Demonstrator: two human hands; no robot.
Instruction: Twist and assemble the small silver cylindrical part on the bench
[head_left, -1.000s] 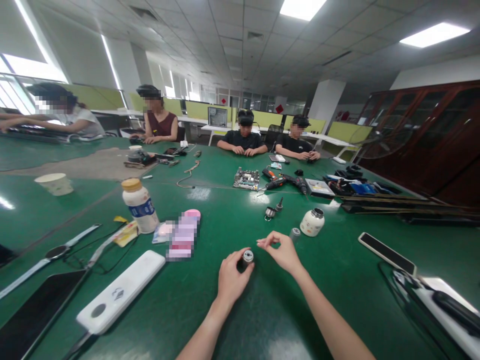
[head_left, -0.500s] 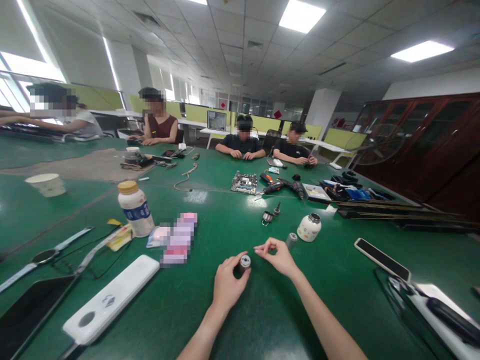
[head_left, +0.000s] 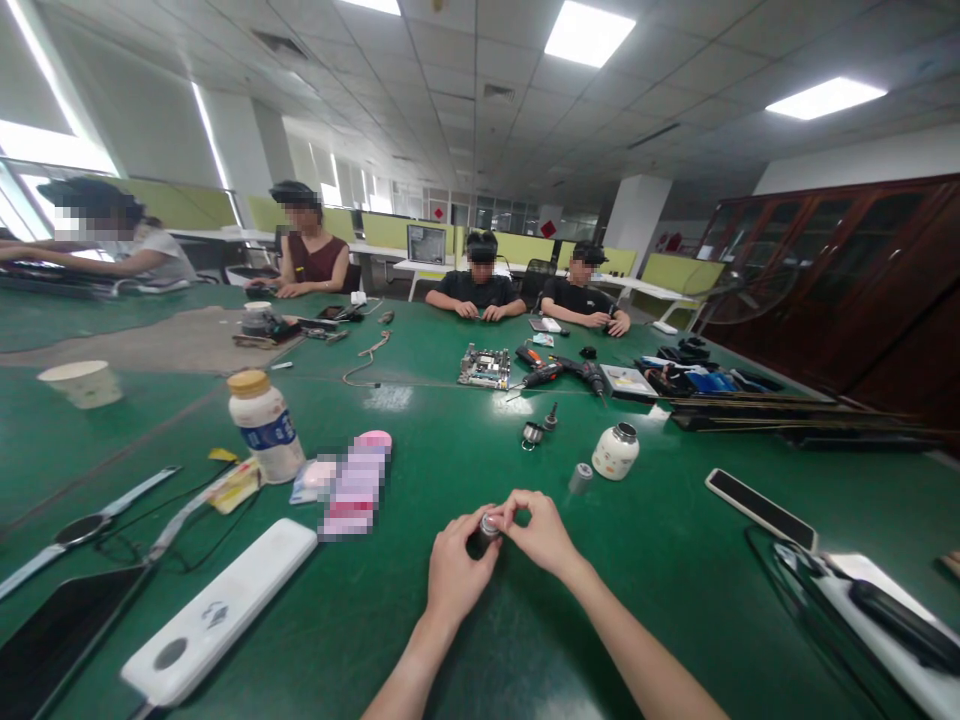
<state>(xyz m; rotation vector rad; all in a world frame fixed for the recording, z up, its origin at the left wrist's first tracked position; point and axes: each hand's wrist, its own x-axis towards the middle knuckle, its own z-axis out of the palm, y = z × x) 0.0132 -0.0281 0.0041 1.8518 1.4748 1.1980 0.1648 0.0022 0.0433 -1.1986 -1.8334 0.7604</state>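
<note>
On the green table (head_left: 360, 620), my left hand (head_left: 457, 568) is wrapped round a small grey metal cylinder (head_left: 488, 528) that stands upright. My right hand (head_left: 538, 532) is at the top of the same cylinder, thumb and index finger pinched together over it; whatever lies between those fingertips is too small to make out. Behind my right hand stands a second grey cylinder (head_left: 580, 478), beside a round white jar (head_left: 616, 452) with an open dark mouth. Farther back lie a small metal cup-like part (head_left: 532, 434) and a dark metal part (head_left: 551, 416).
To the left are a white power strip (head_left: 217, 610), a pill bottle (head_left: 264, 428), a pink packet (head_left: 358, 485) and a watch (head_left: 82, 530). A phone (head_left: 761, 508) lies right. A circuit board (head_left: 484, 367) and a drill (head_left: 585, 373) lie beyond; several people sit around.
My right hand has moved left and its fingertips now meet the top of the cylinder. My left hand still holds the cylinder. The view has shifted slightly.
</note>
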